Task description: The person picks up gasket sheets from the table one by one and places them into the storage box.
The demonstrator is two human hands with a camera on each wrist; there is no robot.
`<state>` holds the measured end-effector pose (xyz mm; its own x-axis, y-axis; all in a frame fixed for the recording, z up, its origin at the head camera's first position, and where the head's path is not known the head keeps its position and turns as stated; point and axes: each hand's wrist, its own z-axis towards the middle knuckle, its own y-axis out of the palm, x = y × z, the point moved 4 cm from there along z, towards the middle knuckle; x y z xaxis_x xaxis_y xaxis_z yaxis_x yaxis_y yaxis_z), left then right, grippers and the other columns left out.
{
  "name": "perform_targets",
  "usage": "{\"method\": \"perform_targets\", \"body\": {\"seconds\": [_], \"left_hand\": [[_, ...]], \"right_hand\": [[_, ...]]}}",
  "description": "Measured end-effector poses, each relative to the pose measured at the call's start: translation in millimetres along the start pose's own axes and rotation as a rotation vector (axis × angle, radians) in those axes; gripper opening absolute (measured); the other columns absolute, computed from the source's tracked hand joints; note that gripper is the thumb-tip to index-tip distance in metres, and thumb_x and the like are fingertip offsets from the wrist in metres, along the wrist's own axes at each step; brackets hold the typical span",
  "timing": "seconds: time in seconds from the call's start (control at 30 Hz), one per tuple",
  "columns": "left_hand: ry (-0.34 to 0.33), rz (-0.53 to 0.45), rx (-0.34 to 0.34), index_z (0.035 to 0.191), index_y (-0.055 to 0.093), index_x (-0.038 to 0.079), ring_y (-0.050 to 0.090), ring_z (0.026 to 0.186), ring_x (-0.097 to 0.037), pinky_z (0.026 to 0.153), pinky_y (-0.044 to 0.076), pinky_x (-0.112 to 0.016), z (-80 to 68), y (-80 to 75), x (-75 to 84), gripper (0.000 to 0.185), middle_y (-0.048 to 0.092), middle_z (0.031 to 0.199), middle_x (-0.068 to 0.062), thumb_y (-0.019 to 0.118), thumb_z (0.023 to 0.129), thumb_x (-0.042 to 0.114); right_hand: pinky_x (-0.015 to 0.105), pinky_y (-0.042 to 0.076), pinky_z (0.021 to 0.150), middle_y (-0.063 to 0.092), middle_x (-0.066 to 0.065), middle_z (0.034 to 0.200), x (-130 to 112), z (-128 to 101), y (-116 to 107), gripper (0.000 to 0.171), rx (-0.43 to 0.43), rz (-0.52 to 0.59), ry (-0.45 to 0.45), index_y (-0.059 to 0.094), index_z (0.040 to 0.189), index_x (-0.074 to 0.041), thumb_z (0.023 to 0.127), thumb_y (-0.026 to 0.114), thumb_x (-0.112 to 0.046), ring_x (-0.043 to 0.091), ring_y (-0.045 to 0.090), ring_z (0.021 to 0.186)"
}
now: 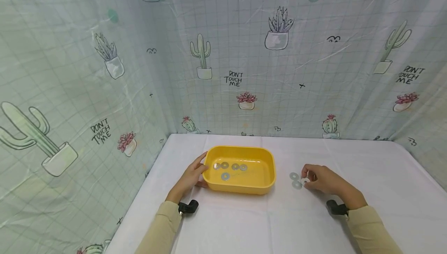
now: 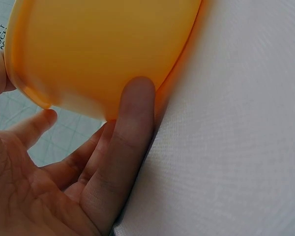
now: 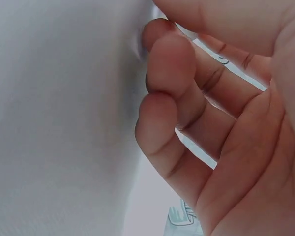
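Note:
A yellow plastic tray (image 1: pixel 267 181) sits on the white table (image 1: pixel 363 160) with several metal washers (image 1: pixel 225 176) lying in it. My left hand (image 1: pixel 197 173) rests against the tray's left end. In the left wrist view its straight fingers (image 2: pixel 130 128) press on the tray wall (image 2: pixel 103 44). To the right of the tray, my right hand (image 1: pixel 309 179) pinches a washer (image 1: pixel 305 181) at the table surface with curled fingers (image 3: pixel 169 73). Two more washers (image 1: pixel 294 176) lie on the cloth just left of it. The pinched washer is hidden in the right wrist view.
A cactus-print curtain (image 1: pixel 244 63) closes off the table at the back and on both sides. White cloth (image 1: pixel 384 192) stretches to the right of and in front of the hands. A black wrist camera mount (image 1: pixel 188 206) sits on each forearm.

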<state>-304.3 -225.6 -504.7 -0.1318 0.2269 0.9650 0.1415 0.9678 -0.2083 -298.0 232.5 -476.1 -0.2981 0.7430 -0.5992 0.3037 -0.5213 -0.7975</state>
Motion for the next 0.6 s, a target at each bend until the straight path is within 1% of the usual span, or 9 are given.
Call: {"method": "perform_targets", "body": {"seconds": [0.23,0.3,0.43,0.6], "left_hand": [[0.013,0.0,-0.001,0.16,0.032,0.036,0.067,0.096,-0.025,0.069,0.067,-0.043,-0.2,0.1,0.1,0.062,0.056,0.131,-0.021,0.052,0.102,0.025],[0.01,-0.002,-0.001,0.16,0.032,0.036,0.066,0.096,-0.024,0.069,0.067,-0.043,-0.2,0.1,-0.1,0.062,0.056,0.131,-0.02,0.052,0.102,0.025],[0.007,0.002,0.002,0.159,0.034,0.039,0.066,0.097,-0.024,0.069,0.067,-0.043,0.4,-0.1,-0.8,0.061,0.057,0.131,-0.019,0.052,0.102,0.025],[0.008,0.006,0.004,0.159,0.033,0.04,0.067,0.095,-0.024,0.07,0.067,-0.042,1.3,0.0,-1.1,0.061,0.057,0.13,-0.018,0.052,0.103,0.026]], "right_hand": [[0.023,0.042,0.055,0.059,-0.002,0.082,-0.8,1.2,-4.0,0.015,0.036,-0.019,-0.006,0.068,0.103,-0.015,0.09,0.071,-0.008,0.011,0.049,0.069],[0.022,0.043,0.055,0.06,-0.001,0.084,0.8,1.5,-4.9,0.016,0.047,-0.012,0.003,0.069,0.105,-0.014,0.091,0.069,-0.007,0.01,0.05,0.068],[0.023,0.045,0.054,0.059,0.001,0.087,4.1,2.6,-5.5,0.019,0.065,0.03,0.032,0.069,0.112,-0.011,0.093,0.067,-0.007,0.011,0.053,0.066],[0.023,0.052,0.057,0.058,0.004,0.088,4.9,4.3,-6.6,0.024,0.094,0.098,0.059,0.069,0.117,-0.007,0.094,0.065,-0.005,0.012,0.059,0.07]]}}
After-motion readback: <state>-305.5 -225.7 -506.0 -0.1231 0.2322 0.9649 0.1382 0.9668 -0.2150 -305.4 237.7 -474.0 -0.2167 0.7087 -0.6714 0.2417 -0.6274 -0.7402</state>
